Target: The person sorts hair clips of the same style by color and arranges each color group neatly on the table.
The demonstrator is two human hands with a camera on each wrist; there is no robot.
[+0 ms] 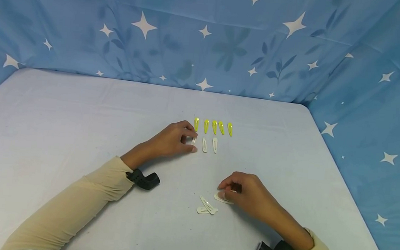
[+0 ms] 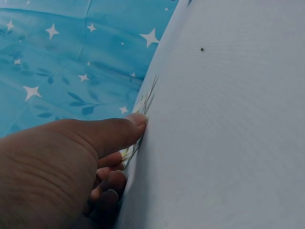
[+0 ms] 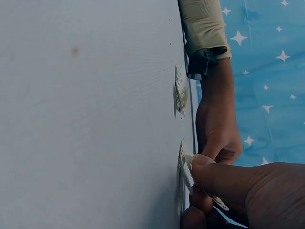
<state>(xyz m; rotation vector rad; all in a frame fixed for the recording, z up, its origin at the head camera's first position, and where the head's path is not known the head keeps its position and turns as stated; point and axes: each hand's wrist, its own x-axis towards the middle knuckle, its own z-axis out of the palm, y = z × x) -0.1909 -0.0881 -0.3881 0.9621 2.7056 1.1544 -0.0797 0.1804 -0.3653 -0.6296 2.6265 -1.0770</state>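
Note:
My left hand [image 1: 172, 139] is at the left end of a short row of white snap hair clips, its thumb and fingertips at the two ends of a white hair clip [image 1: 194, 141] on the cloth. Two more white hair clips, one of them here [image 1: 215, 145], lie just to its right. Nearer the front, my right hand [image 1: 249, 194] pinches a white hair clip [image 3: 220, 203] between thumb and fingers. Beneath it another white clip [image 3: 181, 164] shows at the table surface. Left of that hand, two white hair clips [image 1: 208, 205] lie crossed.
Several yellow hair clips [image 1: 214, 127] form a row just behind the white ones. A white cloth covers the table [image 1: 80, 140]. Blue star-patterned curtain [image 1: 178, 42] borders its back and right sides. Each wrist wears a black camera, such as the left one [image 1: 144, 179].

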